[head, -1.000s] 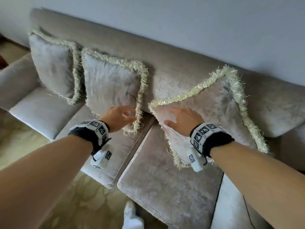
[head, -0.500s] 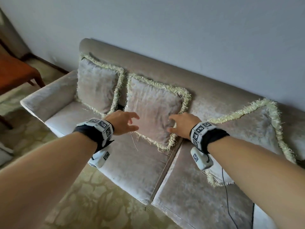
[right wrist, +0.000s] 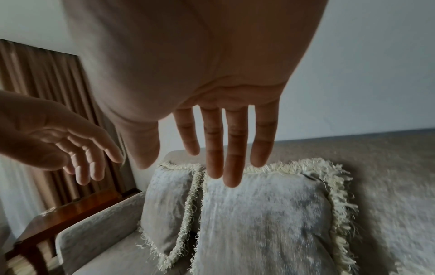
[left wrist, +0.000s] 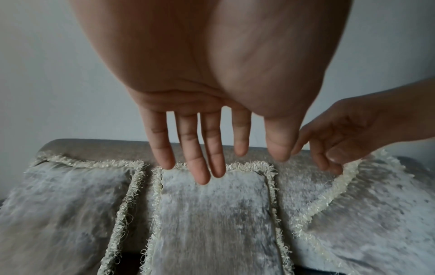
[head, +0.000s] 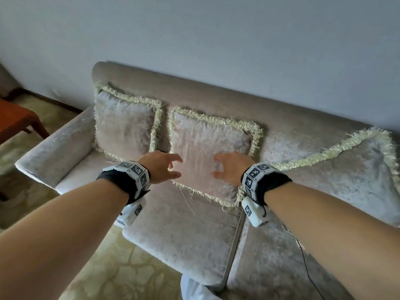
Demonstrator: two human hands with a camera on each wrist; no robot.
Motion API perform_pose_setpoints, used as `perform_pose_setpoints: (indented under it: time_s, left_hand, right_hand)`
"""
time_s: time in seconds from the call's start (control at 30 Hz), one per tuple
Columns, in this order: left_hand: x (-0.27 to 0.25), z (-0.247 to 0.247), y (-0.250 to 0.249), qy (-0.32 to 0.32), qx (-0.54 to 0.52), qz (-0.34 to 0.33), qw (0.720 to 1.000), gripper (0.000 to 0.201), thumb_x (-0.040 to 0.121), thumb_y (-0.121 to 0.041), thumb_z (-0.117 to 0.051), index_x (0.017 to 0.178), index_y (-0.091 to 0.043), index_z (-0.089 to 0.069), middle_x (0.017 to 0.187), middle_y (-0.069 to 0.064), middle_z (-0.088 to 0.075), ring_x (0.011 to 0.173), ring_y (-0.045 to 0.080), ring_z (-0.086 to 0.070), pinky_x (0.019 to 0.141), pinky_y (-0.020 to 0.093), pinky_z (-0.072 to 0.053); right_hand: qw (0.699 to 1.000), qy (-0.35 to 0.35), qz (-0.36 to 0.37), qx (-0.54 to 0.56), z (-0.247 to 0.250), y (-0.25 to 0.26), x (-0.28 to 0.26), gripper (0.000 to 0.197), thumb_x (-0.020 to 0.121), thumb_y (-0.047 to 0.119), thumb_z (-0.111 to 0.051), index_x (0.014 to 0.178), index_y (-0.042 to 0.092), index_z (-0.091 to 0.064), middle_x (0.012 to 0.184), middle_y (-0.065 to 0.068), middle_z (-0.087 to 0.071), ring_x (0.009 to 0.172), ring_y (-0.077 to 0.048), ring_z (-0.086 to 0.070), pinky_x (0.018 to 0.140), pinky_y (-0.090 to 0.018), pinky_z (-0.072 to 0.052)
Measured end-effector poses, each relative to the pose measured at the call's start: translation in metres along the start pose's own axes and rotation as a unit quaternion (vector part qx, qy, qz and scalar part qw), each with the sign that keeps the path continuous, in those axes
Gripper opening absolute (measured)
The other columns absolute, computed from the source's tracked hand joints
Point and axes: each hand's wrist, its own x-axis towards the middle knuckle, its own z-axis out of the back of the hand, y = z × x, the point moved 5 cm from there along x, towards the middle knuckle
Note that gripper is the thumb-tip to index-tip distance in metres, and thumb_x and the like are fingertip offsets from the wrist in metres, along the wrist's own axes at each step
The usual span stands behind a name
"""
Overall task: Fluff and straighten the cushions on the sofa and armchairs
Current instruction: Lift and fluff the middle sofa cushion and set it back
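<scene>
Both the left hand (head: 161, 167) and right hand (head: 230, 168), fingers spread and apparently empty, reach for the middle fringed cushion (head: 207, 154), which next needs gripping at its sides to plump.

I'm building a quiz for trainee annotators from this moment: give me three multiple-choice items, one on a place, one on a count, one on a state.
1. Which cushion are both hands nearest?
A. the one by the armrest
B. the middle cushion
C. the tilted one

2. How many fringed cushions show on the sofa?
A. two
B. three
C. five

3. How is the left hand?
A. open, holding nothing
B. clenched in a fist
C. gripping fringe

Key:
1 B, left hand and right hand flank the middle cushion.
2 B, three are visible on the sofa.
3 A, its fingers are spread straight.
</scene>
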Motion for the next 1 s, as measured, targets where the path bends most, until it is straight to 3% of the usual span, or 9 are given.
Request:
perform_pose_setpoints:
  time_s: [0.13,0.3,0.43,0.53,0.6,0.7,0.83,0.9,1.0]
  left_hand:
    - [0.068,0.001,0.02,-0.012,0.003,-0.022,1.0,0.053,0.094,-0.057,-0.059,0.143,-0.043,-0.046,0.125,-0.012,-0.069,0.11,0.014,-0.066,0.1,0.044,-0.052]
    - [0.155,-0.012,0.052,-0.011,-0.002,-0.044,0.999,0.054,0.094,-0.06,-0.055,0.145,-0.044,-0.043,0.135,-0.004,-0.059,0.112,0.019,-0.063,0.1,0.047,-0.051]
    - [0.213,-0.032,0.072,-0.07,-0.095,-0.035,0.992,0.054,0.092,-0.06,-0.057,0.143,-0.044,-0.047,0.143,0.0,-0.054,0.124,0.023,-0.058,0.103,0.049,-0.049]
    - [0.244,-0.054,0.086,-0.112,-0.182,-0.032,0.976,0.054,0.09,-0.059,-0.06,0.141,-0.043,-0.051,0.14,0.001,-0.055,0.125,0.021,-0.057,0.103,0.047,-0.049]
    - [0.263,-0.07,0.098,-0.151,-0.214,-0.036,0.964,0.054,0.089,-0.058,-0.061,0.14,-0.041,-0.055,0.14,0.002,-0.054,0.123,0.019,-0.056,0.099,0.042,-0.049]
    - [0.294,-0.098,0.124,-0.203,-0.25,-0.019,0.947,0.057,0.089,-0.052,-0.067,0.142,-0.038,-0.054,0.141,0.005,-0.049,0.123,0.018,-0.052,0.093,0.036,-0.044]
    - [0.34,-0.145,0.162,-0.248,-0.278,-0.024,0.927,0.071,0.08,-0.061,-0.068,0.145,-0.036,-0.051,0.147,0.011,-0.04,0.134,0.025,-0.044,0.101,0.035,-0.04]
    - [0.363,-0.169,0.176,-0.257,-0.284,-0.044,0.923,0.079,0.075,-0.067,-0.063,0.148,-0.042,-0.046,0.153,0.016,-0.032,0.143,0.028,-0.034,0.111,0.038,-0.034]
    - [0.394,-0.202,0.195,-0.26,-0.306,-0.043,0.915,0.093,0.069,-0.06,-0.076,0.147,-0.063,-0.026,0.163,0.016,-0.013,0.154,0.031,-0.015,0.121,0.05,-0.025]
  right_hand:
    - [0.999,-0.009,-0.013,0.039,-0.022,-0.025,0.066,0.064,0.093,0.059,-0.052,0.148,0.03,-0.038,0.125,-0.004,-0.065,0.097,-0.024,-0.069,0.09,-0.045,-0.057]
    - [0.992,-0.037,-0.044,0.112,-0.053,-0.056,0.132,0.066,0.091,0.066,-0.051,0.146,0.033,-0.036,0.105,0.003,-0.072,0.088,-0.019,-0.072,0.079,-0.042,-0.061]
    - [0.974,-0.123,-0.085,0.169,-0.071,-0.087,0.161,0.074,0.092,0.068,-0.049,0.152,0.029,-0.033,0.132,-0.002,-0.061,0.107,-0.02,-0.065,0.083,-0.035,-0.056]
    - [0.951,-0.192,-0.121,0.21,-0.086,-0.109,0.173,0.076,0.092,0.07,-0.049,0.154,0.03,-0.033,0.143,-0.006,-0.051,0.125,-0.023,-0.054,0.1,-0.035,-0.045]
    - [0.935,-0.225,-0.151,0.229,-0.1,-0.124,0.181,0.076,0.092,0.068,-0.052,0.155,0.031,-0.033,0.146,-0.01,-0.043,0.131,-0.024,-0.045,0.102,-0.033,-0.037]
    - [0.898,-0.308,-0.179,0.26,-0.125,-0.147,0.192,0.079,0.086,0.073,-0.048,0.154,0.038,-0.03,0.145,-0.009,-0.034,0.131,-0.022,-0.039,0.104,-0.044,-0.044]
    - [0.842,-0.39,-0.234,0.291,-0.18,-0.175,0.204,0.083,0.079,0.076,-0.05,0.153,0.055,-0.018,0.151,-0.006,-0.021,0.134,-0.01,-0.026,0.107,-0.039,-0.036]
    - [0.822,-0.419,-0.251,0.292,-0.207,-0.18,0.21,0.085,0.076,0.085,-0.046,0.15,0.063,-0.011,0.155,-0.008,-0.016,0.14,-0.015,-0.025,0.108,-0.038,-0.033]
    - [0.806,-0.434,-0.274,0.295,-0.251,-0.188,0.23,0.088,0.075,0.083,-0.046,0.15,0.063,-0.005,0.163,-0.011,-0.006,0.15,-0.027,-0.017,0.11,-0.039,-0.027]
